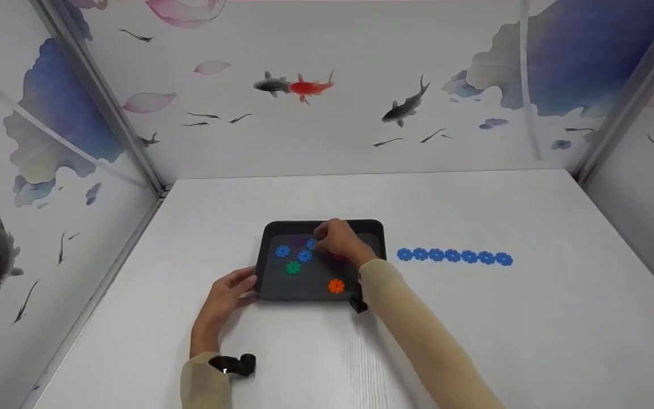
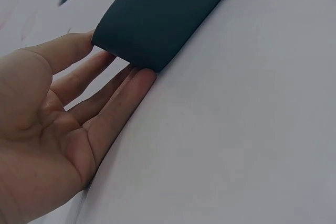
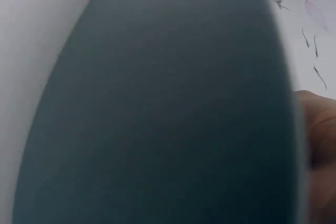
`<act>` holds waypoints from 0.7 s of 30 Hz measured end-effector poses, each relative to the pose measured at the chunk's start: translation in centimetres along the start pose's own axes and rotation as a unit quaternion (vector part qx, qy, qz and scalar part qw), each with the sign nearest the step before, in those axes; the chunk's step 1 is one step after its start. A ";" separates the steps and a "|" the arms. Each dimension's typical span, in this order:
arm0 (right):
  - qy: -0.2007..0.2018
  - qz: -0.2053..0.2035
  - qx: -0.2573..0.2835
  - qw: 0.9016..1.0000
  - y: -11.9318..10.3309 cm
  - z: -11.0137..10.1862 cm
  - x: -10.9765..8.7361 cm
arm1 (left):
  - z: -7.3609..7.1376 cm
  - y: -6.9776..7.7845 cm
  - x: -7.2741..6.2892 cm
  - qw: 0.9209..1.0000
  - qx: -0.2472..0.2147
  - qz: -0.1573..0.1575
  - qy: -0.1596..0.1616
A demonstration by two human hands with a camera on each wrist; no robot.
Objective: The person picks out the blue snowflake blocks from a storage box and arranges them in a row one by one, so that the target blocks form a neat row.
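Observation:
A dark grey tray [image 1: 310,289] lies on the white table with snowflake-shaped plastic discs in it. My left hand [image 1: 226,298] holds the tray's left side, thumb at the rim and fingertips low against the wall [image 2: 142,24]. My right hand [image 1: 338,238] reaches into the tray, fingers bent, beside a blue disc [image 1: 311,243]; its fingertips are partly hidden, and I cannot tell if they pinch a disc. Two more blue discs [image 1: 304,256], a green disc [image 1: 293,267] and an orange disc [image 1: 336,286] lie nearby. A red disc [image 1: 336,257] shows under the hand.
To the tray's right, several blue discs form a straight row [image 1: 453,255] on the table [image 1: 531,329]. White panels [image 1: 349,147] printed with fish and petals surround the table at the back and sides. In the right wrist view, the tray's wall [image 3: 163,103] fills most of the picture.

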State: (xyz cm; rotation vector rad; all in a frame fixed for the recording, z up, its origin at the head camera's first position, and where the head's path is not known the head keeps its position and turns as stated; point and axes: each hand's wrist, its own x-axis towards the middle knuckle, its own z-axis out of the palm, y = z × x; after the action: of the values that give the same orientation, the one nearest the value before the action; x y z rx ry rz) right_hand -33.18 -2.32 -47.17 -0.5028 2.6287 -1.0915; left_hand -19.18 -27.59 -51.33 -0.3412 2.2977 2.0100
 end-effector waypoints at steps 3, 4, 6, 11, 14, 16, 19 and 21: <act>0.005 0.012 -0.005 1.000 -0.2 0.2 0.1 | 0.0 0.1 0.0 1.000 -0.002 -0.002 0.000; 0.009 0.015 -0.012 1.000 -0.2 0.3 0.1 | 0.0 0.1 0.0 1.000 -0.003 -0.002 0.000; 0.016 0.023 -0.023 0.999 -0.2 0.5 0.1 | 0.0 0.1 0.0 1.000 -0.006 -0.002 0.001; 0.025 0.041 -0.033 0.998 -0.3 0.9 0.1 | 0.0 0.1 0.0 1.000 -0.007 -0.004 0.003; 0.026 0.045 -0.032 0.998 -0.3 1.0 0.1 | 0.0 0.1 0.0 1.000 -0.007 -0.006 0.004; 0.026 0.044 -0.040 0.998 -0.2 1.0 0.2 | -0.1 0.1 0.1 1.000 -0.008 -0.005 0.005; 0.025 0.043 -0.058 0.997 -0.1 1.1 0.2 | 0.0 0.0 0.2 1.000 -0.004 -0.003 0.004; 0.026 0.043 -0.066 0.997 0.0 1.2 0.2 | 0.0 0.0 0.2 1.000 -0.002 -0.004 0.004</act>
State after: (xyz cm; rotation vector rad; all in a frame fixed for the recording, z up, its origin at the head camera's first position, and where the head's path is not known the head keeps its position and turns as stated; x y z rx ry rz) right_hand -32.97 -3.20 -47.98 -0.3876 2.7531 -0.9217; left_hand -19.39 -27.60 -51.38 -0.3574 2.2939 2.0133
